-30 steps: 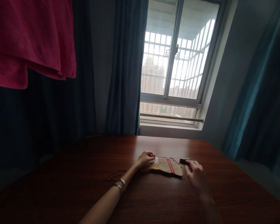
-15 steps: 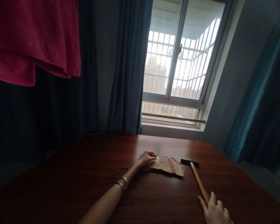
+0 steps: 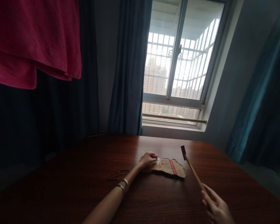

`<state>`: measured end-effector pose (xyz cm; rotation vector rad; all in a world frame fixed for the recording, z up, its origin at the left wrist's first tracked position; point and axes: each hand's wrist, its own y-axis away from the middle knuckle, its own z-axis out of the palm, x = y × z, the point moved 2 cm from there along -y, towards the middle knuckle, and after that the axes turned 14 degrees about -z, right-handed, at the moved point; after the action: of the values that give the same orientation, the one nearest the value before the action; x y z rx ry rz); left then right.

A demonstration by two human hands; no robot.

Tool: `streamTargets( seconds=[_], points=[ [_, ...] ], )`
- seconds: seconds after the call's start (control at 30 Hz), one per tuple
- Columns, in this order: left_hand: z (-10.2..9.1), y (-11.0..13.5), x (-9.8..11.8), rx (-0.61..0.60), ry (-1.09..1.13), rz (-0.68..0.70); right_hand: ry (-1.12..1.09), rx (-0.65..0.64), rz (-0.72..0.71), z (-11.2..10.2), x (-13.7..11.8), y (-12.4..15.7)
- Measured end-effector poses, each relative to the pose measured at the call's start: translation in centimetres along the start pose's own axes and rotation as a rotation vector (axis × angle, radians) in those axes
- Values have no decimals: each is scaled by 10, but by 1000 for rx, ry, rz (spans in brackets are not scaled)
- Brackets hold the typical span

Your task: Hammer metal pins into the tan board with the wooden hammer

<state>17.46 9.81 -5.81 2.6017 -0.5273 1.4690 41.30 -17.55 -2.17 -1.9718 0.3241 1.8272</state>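
My right hand [image 3: 216, 205] is wrapped round the wooden handle of a hammer [image 3: 193, 169], whose dark head is tilted up above the table, right of the patterned piece. My left hand [image 3: 148, 159] rests on the left part of a flat, insole-like piece [image 3: 165, 166], tan with dark dots and a red band. Its fingertips pinch a thin, upright nail [image 3: 157, 156], small and hard to make out. The palm covers the left end of that piece. Silver bracelets [image 3: 123, 185] circle my left wrist.
Several thin, dark nail-like rods [image 3: 118, 174] lie on the brown table [image 3: 154, 199] left of my forearm. Behind the table are a barred window [image 3: 175, 77] and blue curtains [image 3: 126, 77]. A red cloth [image 3: 37, 40] hangs at upper left.
The hammer has been lifted off the table and turned, its head now raised, with my right hand closed more firmly on the handle. My left hand stays at the same spot on the patterned piece.
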Motion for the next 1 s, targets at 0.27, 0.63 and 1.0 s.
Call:
streamTargets(
  seconds=[0.27,0.63,1.0],
  points=[
    [0,0,-2,4,25,17,-341,-211,167,49,-35,12],
    [-1,2,2,5,6,39,-380,-288,146,87,-44,15],
    [1,-2,-4,26,-41,26,-356,-233,134,91,-43,22]
  ],
)
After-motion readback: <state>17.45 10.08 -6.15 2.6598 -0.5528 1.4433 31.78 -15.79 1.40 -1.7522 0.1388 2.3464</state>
